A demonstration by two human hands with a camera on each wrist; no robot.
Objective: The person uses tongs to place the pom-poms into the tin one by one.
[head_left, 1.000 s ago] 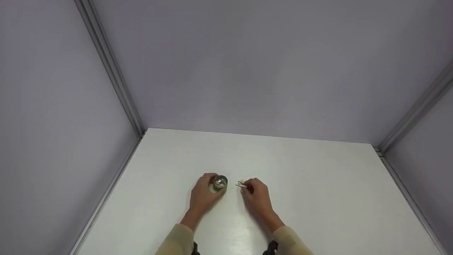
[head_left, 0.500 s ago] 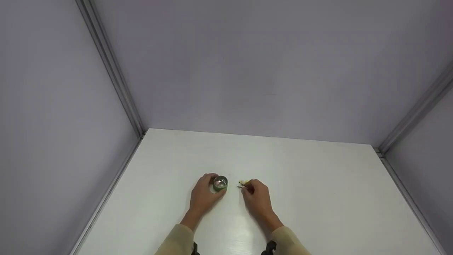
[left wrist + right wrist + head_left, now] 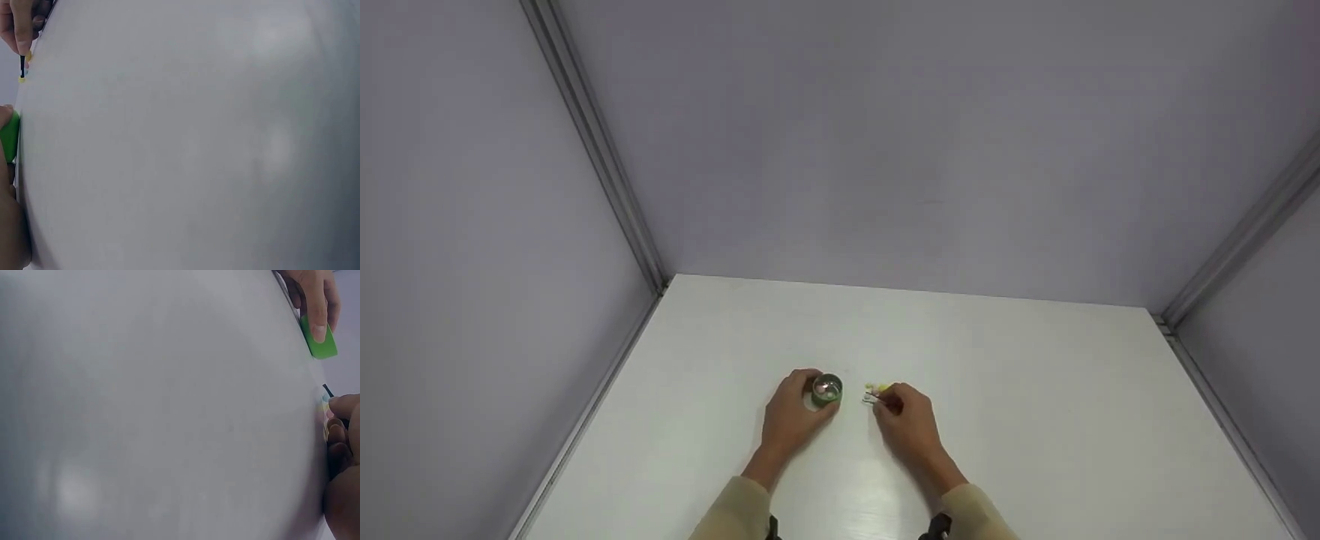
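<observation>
Left hand (image 3: 789, 414) grips a small green cup (image 3: 826, 388) with something shiny inside; right hand (image 3: 906, 421) pinches tiny yellow-tipped pins (image 3: 874, 392) on the white counter (image 3: 1035, 420).

Bare recording booth, plain grey walls (image 3: 930, 135), aluminium corner rails (image 3: 592, 142), white table (image 3: 1035, 420)

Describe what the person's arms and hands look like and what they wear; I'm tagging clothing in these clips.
Both hands, the left hand and right hand, are bare, with no gloves or rings visible. Each forearm wears a long beige sleeve ending at the wrist. A small black strap or device shows under each wrist.
</observation>
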